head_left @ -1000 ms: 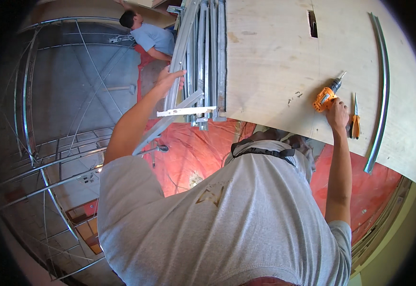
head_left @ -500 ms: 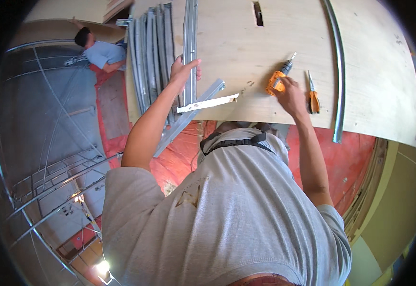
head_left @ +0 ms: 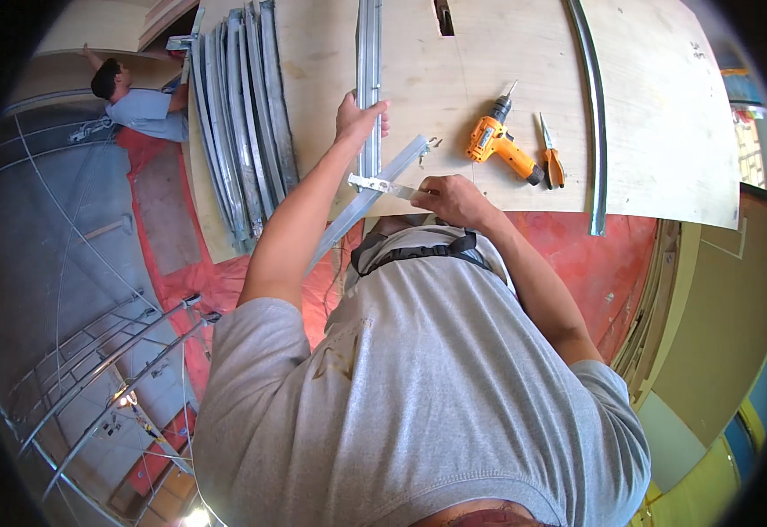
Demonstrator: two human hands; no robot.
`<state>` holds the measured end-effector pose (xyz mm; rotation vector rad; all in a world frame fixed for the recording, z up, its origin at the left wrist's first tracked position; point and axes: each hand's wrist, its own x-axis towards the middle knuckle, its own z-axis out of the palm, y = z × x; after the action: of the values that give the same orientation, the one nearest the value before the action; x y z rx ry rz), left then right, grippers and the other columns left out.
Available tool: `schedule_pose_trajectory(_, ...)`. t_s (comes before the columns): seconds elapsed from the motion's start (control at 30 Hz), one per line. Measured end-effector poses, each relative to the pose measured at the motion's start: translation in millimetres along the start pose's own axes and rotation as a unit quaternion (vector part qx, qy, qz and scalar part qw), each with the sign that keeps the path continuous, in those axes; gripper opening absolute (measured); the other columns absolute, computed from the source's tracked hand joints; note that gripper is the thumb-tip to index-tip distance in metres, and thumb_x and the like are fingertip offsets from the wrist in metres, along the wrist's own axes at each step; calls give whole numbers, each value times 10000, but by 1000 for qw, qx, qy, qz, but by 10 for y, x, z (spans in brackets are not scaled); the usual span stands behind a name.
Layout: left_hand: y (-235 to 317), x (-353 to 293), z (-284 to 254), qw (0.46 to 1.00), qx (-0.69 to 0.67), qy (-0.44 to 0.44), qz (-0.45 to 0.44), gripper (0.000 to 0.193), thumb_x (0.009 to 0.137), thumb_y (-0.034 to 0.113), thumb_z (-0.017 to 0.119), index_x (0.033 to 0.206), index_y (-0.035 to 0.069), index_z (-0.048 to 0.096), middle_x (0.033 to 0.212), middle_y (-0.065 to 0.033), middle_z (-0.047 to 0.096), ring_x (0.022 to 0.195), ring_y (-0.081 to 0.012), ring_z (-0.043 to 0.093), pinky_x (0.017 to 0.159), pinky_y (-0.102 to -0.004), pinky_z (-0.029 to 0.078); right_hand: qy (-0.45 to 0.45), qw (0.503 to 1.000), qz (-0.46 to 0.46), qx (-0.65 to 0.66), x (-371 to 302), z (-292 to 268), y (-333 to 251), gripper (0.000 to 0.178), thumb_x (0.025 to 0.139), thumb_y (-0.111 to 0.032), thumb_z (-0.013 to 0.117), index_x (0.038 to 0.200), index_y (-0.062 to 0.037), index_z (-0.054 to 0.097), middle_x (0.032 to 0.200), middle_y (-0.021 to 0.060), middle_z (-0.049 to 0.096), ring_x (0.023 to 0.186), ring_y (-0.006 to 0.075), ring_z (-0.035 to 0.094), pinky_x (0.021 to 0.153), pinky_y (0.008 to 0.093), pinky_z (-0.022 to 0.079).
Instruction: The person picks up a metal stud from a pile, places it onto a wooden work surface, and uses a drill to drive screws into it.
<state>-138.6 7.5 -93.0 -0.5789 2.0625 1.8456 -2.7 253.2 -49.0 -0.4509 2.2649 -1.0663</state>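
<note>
My left hand (head_left: 361, 119) is closed around a long grey metal channel (head_left: 368, 61) that lies upright across the plywood sheet (head_left: 489, 70). My right hand (head_left: 453, 198) pinches the end of a short flat metal bracket (head_left: 381, 185) at the plywood's near edge. The bracket crosses a second metal channel (head_left: 392, 171) that runs diagonally under both hands. An orange cordless drill (head_left: 497, 145) lies on the plywood just right of my right hand, untouched. Orange-handled pliers (head_left: 550, 158) lie beside the drill.
A curved metal track (head_left: 590, 114) lies on the plywood's right side. A stack of several metal channels (head_left: 243, 114) lies at its left. Another person in a blue shirt (head_left: 142, 110) works at the far left. Scaffold rails (head_left: 111, 351) stand lower left; red floor covering (head_left: 594, 263) lies below.
My right hand has let go of the orange drill, which now lies on the plywood, and has taken hold of the short bracket. My left hand stays on the channel.
</note>
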Motion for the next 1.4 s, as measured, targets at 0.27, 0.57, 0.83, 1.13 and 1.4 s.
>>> schedule_pose_trajectory(0.27, -251, 116, 56, 1000, -11, 4, -9, 402, 932, 130, 843, 1167, -9, 549, 844, -137, 733, 640, -210, 736, 567, -380, 655, 39, 995, -82, -26, -25, 341, -575, 283, 976, -308, 694, 947, -27, 702, 879, 232, 744, 867, 456, 728, 798, 545, 577)
schedule_pose_trajectory(0.57, -362, 240, 20, 999, -40, -15, -25, 350, 939, 110, 815, 1122, 3, 537, 823, -143, 723, 617, -224, 727, 541, -387, 641, 103, 976, 69, 178, -22, 381, -499, 250, 949, -252, 767, 1021, -19, 824, 908, 223, 789, 757, 354, 714, 778, 424, 584)
schedule_pose_trajectory(0.83, -453, 333, -15, 998, -34, -25, -39, 406, 931, 100, 796, 1193, 16, 497, 811, -145, 705, 603, -226, 715, 540, -391, 651, 149, 974, 161, 52, 115, 300, -134, 334, 946, -352, 774, 1036, -35, 827, 922, 191, 804, 862, 368, 775, 801, 468, 598)
schedule_pose_trajectory(1.13, -780, 559, -26, 993, 93, 9, 69, 533, 876, 170, 875, 1237, 6, 518, 996, -159, 722, 831, -247, 738, 697, -411, 636, 153, 941, -75, -293, 1107, 44, -579, 144, 872, -184, 693, 924, -149, 823, 928, 87, 795, 1056, 300, 754, 1001, 509, 519)
schedule_pose_trajectory(1.4, -629, 394, -18, 997, -41, -72, 8, 542, 888, 150, 897, 1234, 36, 495, 914, -120, 703, 755, -223, 716, 633, -408, 628, 288, 920, -82, -252, 861, 3, 22, 468, 880, -222, 819, 1333, -153, 723, 1404, 114, 684, 1377, 320, 596, 1180, 571, 413)
